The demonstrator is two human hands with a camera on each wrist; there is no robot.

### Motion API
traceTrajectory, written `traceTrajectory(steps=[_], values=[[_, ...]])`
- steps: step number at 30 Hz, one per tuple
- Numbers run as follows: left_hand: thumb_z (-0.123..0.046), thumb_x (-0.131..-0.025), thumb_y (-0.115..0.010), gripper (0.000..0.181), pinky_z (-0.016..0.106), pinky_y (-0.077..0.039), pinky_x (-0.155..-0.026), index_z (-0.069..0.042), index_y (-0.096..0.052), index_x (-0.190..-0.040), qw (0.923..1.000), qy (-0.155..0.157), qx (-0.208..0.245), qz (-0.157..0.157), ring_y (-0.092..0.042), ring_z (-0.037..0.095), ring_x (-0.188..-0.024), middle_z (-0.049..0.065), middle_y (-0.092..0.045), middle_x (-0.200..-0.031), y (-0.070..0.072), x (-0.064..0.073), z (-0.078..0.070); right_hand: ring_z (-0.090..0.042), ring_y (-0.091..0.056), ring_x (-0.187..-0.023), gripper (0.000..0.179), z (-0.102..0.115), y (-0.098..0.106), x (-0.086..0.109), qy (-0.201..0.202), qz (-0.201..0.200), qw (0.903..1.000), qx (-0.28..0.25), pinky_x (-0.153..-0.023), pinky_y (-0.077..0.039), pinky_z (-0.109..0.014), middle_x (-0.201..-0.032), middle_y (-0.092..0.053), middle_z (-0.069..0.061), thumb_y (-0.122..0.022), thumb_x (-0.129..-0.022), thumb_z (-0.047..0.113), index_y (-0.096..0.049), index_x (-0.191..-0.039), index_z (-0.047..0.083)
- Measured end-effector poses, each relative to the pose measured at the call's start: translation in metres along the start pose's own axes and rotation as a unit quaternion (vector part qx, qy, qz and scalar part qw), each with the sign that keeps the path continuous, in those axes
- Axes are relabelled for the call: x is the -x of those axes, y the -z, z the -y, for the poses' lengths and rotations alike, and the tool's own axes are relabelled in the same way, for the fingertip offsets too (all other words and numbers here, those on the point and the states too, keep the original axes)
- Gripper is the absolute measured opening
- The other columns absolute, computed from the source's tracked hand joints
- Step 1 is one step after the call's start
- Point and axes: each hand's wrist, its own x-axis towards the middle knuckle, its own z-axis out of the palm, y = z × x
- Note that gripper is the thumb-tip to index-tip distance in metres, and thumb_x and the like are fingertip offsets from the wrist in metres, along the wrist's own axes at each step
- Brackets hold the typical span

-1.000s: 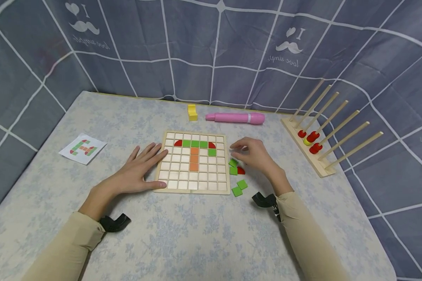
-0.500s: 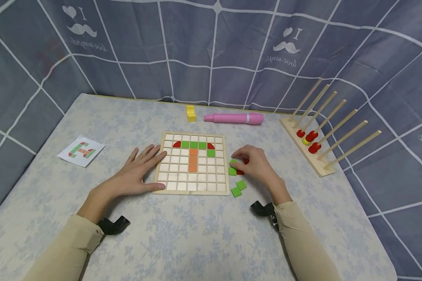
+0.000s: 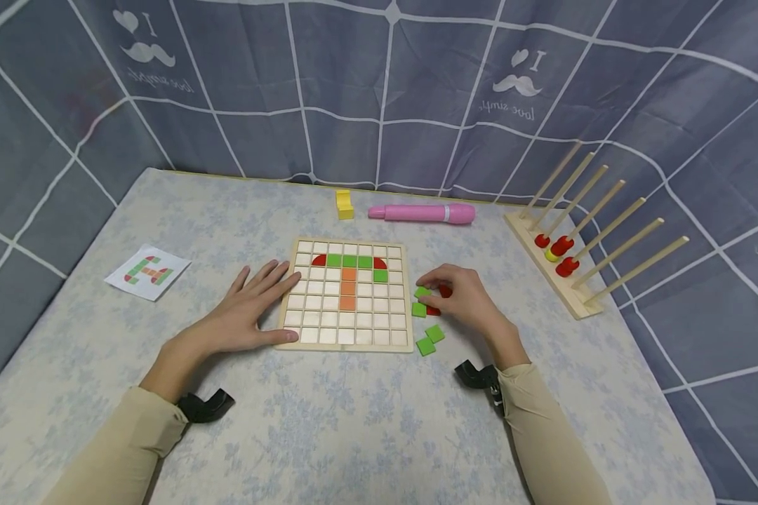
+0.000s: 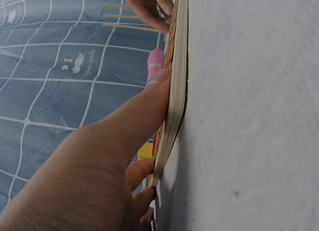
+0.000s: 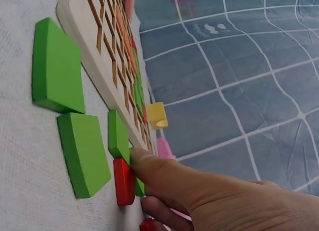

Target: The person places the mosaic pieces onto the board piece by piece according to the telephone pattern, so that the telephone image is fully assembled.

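Table (image 3: pixel 328 435) under a pale cloth with a blue floral print, a thin yellow line along the far edge. Behind and to both sides, blue-grey curtain (image 3: pixel 347 84), lightly creased, crossed by white lines in large squares and printed with hearts, moustaches and mirror-reversed lettering. At centre, flat on the cloth, wooden board (image 3: pixel 365 320) of square cells, bearing three green squares (image 3: pixel 349 261) between rounded red pieces (image 3: pixel 318 261), orange squares (image 3: pixel 348 287) in a column below, and one more green square under the right-hand red piece. Left hand (image 3: pixel 246 308) with fingers spread, resting on the board's left edge. Right hand (image 3: pixel 467 296) just beyond the board's right edge, pinching a green tile (image 3: pixel 423 292) low over the cloth; nearby, more green tiles (image 3: pixel 426 346) and two loose red pieces (image 3: pixel 434 311). Farther left, printed card (image 3: pixel 148 272); towards the curtain, yellow block (image 3: pixel 344 205) and pink stick (image 3: pixel 421 213); at right, peg rack (image 3: pixel 571 291) with red and yellow beads.
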Motion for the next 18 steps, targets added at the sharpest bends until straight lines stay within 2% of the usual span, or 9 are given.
traceTrajectory(steps=[5,10,14,18], values=[[-0.058,-0.091,-0.076,0.102,0.068,0.002,-0.128,-0.015,-0.027,-0.169,1.0,-0.002,0.003,-0.002,-0.008,0.043,-0.163,0.017,-0.016,-0.176,-0.001,0.002,0.0,-0.021,-0.068,-0.097,0.028,-0.002,-0.002,0.0,0.018,-0.001,0.9996,0.021,-0.086,-0.056,-0.043,-0.11,-0.076,-0.005,-0.087,-0.089,0.017,-0.08,-0.116,0.01],[-0.058,-0.091,-0.076,0.101,0.068,0.002,-0.128,-0.015,-0.027,-0.169,1.0,-0.003,0.003,-0.003,-0.008,0.042,-0.164,0.017,-0.016,-0.177,-0.001,0.002,0.0,-0.022,-0.07,-0.097,0.027,0.002,-0.002,-0.006,0.015,-0.012,0.9995,0.023,-0.087,-0.059,-0.042,-0.11,-0.075,-0.006,-0.084,-0.09,0.015,-0.08,-0.116,0.009],[-0.057,-0.091,-0.076,0.101,0.068,0.002,-0.128,-0.015,-0.026,-0.169,1.0,0.0,0.002,-0.003,-0.008,0.042,-0.164,0.017,-0.016,-0.177,0.0,0.002,0.0,-0.024,-0.072,-0.098,0.027,0.012,-0.004,-0.019,0.024,-0.023,0.9994,0.01,-0.089,-0.06,-0.044,-0.107,-0.075,-0.006,-0.084,-0.089,0.013,-0.079,-0.115,0.007],[-0.058,-0.091,-0.076,0.102,0.068,0.002,-0.128,-0.016,-0.026,-0.169,1.0,-0.001,0.001,-0.002,-0.008,0.042,-0.164,0.017,-0.015,-0.177,0.0,0.001,0.0,-0.024,-0.072,-0.098,0.027,0.031,-0.01,-0.038,0.056,-0.013,0.9983,0.012,-0.088,-0.059,-0.043,-0.106,-0.075,-0.006,-0.084,-0.089,0.012,-0.079,-0.115,0.005]])
